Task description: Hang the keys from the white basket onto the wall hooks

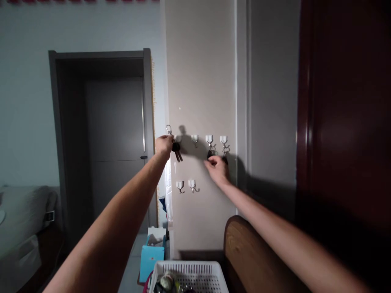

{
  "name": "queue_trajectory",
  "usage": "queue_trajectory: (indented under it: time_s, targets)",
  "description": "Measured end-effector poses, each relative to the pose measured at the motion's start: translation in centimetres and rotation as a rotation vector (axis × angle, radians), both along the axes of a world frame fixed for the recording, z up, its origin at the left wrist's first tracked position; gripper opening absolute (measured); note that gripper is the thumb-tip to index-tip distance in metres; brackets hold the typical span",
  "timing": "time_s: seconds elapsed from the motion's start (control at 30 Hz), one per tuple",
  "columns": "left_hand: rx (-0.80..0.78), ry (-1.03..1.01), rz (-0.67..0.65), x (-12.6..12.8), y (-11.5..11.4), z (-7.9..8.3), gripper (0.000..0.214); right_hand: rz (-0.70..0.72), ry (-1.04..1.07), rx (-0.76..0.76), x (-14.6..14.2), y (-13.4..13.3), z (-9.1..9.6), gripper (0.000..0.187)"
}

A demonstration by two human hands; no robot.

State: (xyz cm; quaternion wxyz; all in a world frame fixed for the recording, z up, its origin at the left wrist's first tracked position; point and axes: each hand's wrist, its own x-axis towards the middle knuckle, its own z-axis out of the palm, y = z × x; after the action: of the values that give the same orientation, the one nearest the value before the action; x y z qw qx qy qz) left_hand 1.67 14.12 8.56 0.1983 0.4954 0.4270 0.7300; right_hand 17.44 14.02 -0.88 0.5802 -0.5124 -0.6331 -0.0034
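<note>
My left hand (164,145) is closed around a bunch of keys (178,155), held up near the left edge of the wall panel. A silver snap clip (168,129) sticks up above the fingers, and a black fob and metal keys dangle below. On the right, my right hand (218,169) pinches at a black key fob (210,154) under a white wall hook (209,140). Its fingers partly cover the fob. More keys hang by a ring from the rightmost hook (224,140), partly behind this hand.
Another upper hook (194,139) and two lower hooks (180,186) (192,185) carry nothing. Below stand a white plastic basket (218,270) with small items, a blue box (152,260) and a wooden chair back (244,252). A grey door (116,122) is at left.
</note>
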Motion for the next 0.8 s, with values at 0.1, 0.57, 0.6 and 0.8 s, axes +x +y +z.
queue_trajectory:
  time_s: [0.1, 0.57, 0.6, 0.8]
  targets:
    - [0.05, -0.03, -0.061, 0.1, -1.3, 1.5, 0.014, -0.236, 0.016, 0.06, 1.3, 1.4, 2.9, 0.034]
    - [-0.544, 0.901, -0.544, -1.3, -9.0, -17.9, 0.02, 0.038, -0.211, -0.065, 0.9, -1.2, 8.2, 0.025]
    - [-0.576, 0.918, -0.567, -1.3, -9.3, -19.4, 0.021, 0.154, -0.273, -0.133, 0.2, -1.9, 6.9, 0.024]
    - [-0.768, 0.83, -0.598, -1.4, -11.2, -24.5, 0.024, 0.637, -0.54, -0.415, -1.8, -5.4, -5.7, 0.023]
